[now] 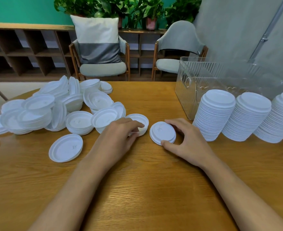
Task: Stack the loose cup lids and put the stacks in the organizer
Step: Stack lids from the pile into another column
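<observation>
A person at a wooden table (137, 189) sorts white cup lids, both bare forearms stretched forward across the grain. The left hand (120, 133) curls its fingers over the rim of a short stack of upturned lids (141, 121), gripping it where it sits on the tabletop. Just beside it, the right hand (187, 140) pinches a face-up lid (162, 132) between the thumb at the near edge and the fingers at the far edge (one lid or a few nested, it is hard to tell); the lid lies flat on the table. The two hands are near each other but apart. To the left sprawls a loose pile of lids (54, 105), some nested, some on edge, with a single lid (65, 148) lying in front of it, hollow side up. To the right, three tall stacks (249, 117) stand close together in a row on the table, in front of the clear ribbed organizer (185, 90) and not inside it. Behind the table are two cushioned chairs (102, 69), one bearing a grey and white pillow (97, 39), and potted plants (120, 7) above a low shelf (29, 52).
</observation>
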Available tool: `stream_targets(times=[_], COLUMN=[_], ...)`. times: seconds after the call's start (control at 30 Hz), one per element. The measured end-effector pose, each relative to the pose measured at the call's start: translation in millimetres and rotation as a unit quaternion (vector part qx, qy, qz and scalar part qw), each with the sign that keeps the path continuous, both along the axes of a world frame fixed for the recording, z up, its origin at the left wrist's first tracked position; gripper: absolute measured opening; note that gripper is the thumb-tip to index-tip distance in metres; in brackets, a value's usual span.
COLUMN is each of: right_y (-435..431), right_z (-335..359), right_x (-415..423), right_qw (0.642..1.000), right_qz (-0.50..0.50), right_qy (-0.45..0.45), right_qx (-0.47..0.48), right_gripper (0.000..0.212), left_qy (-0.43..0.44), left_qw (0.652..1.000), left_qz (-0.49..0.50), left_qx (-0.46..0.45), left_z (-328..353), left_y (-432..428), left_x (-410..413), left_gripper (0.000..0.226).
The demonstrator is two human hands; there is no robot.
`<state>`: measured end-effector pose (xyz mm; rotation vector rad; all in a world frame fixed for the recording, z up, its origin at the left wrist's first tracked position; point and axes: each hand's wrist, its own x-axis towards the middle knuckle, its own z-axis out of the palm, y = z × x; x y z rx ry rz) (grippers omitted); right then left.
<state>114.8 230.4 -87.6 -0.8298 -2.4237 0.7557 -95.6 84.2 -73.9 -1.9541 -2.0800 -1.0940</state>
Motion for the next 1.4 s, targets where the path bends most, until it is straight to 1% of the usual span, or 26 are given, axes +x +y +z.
stream_targets(times=[0.13, 0.2, 0.3, 0.37, 0.4, 0.43, 0.5, 0.57, 0.67, 0.7, 0.77, 0.83, 0.9, 0.97, 1.0, 1.07, 1.17, 1.33, 1.4], right_y=[-1, -2, -2, -2, -2, -1, -2, -3, -4, -4, -5, -6, -6, -7, -7, -8, -7, -7, -7], right_z=[-1, -1, -3, -3, -3, -4, -3, -3, -2, -1, 1, 1, 1, 1, 1, 2, 1, 0, 1], right_x=[2, 2, 5, 6, 7, 8, 10, 11, 11, 11, 10, 10, 9, 8, 8, 9, 10, 10, 10], right_qw=[1.000, 1.000, 1.000, 1.000, 1.000, 1.000, 1.000, 0.999, 0.998, 0.997, 0.996, 0.996, 0.996, 0.996, 0.996, 0.996, 0.997, 0.996, 0.995], right_qz=[0.002, 0.006, 0.013, 0.015, 0.016, 0.019, 0.026, 0.038, 0.058, 0.065, 0.079, 0.086, 0.088, 0.091, 0.092, 0.087, 0.082, 0.091, 0.099], right_qy=[0.016, 0.010, 0.002, 0.005, 0.006, 0.008, 0.011, 0.015, 0.028, 0.030, 0.026, 0.024, 0.023, 0.019, 0.018, 0.015, 0.007, 0.007, 0.011], right_qx=[-0.002, 0.000, -0.001, -0.003, -0.005, -0.007, -0.010, -0.014, -0.019, -0.022, -0.015, -0.004, -0.002, 0.003, 0.003, -0.001, -0.005, -0.024, -0.020], right_gripper=[0.072, 0.076, 0.077, 0.076, 0.077, 0.077, 0.079, 0.082, 0.083, 0.082, 0.079, 0.075, 0.072, 0.070, 0.071, 0.074, 0.080, 0.088, 0.088], left_qy=[-0.087, -0.161, -0.289, -0.377, -0.411, -0.428, -0.411, -0.364, -0.243, -0.207, -0.152, -0.122, -0.119, -0.117, -0.112, -0.106, -0.131, -0.175, -0.198], left_qw=[0.995, 0.984, 0.954, 0.924, 0.910, 0.902, 0.911, 0.931, 0.970, 0.978, 0.988, 0.992, 0.991, 0.990, 0.990, 0.992, 0.989, 0.980, 0.975], left_qz=[0.010, 0.014, 0.012, -0.011, -0.024, -0.032, -0.026, -0.012, 0.007, 0.012, 0.015, 0.010, 0.020, 0.039, 0.043, 0.030, -0.007, -0.046, -0.062], left_qx=[0.049, 0.074, 0.074, 0.067, 0.058, 0.043, 0.007, -0.015, -0.025, -0.031, -0.033, -0.042, -0.065, -0.070, -0.068, -0.061, -0.062, -0.079, -0.075], left_z=[6, 11, 19, 22, 23, 21, 15, 6, -4, -6, -9, -11, -12, -12, -11, -10, -7, -3, -3], left_y=[0, -1, -3, -4, -3, -1, 3, 5, 7, 6, 7, 8, 7, 7, 7, 8, 5, 3, 4], left_x=[4, 10, 20, 23, 24, 25, 26, 27, 25, 24, 21, 21, 24, 27, 28, 26, 20, 19, 23], left_gripper=[0.032, 0.032, 0.034, 0.037, 0.039, 0.040, 0.039, 0.035, 0.028, 0.028, 0.030, 0.034, 0.050, 0.067, 0.068, 0.062, 0.057, 0.065, 0.063])
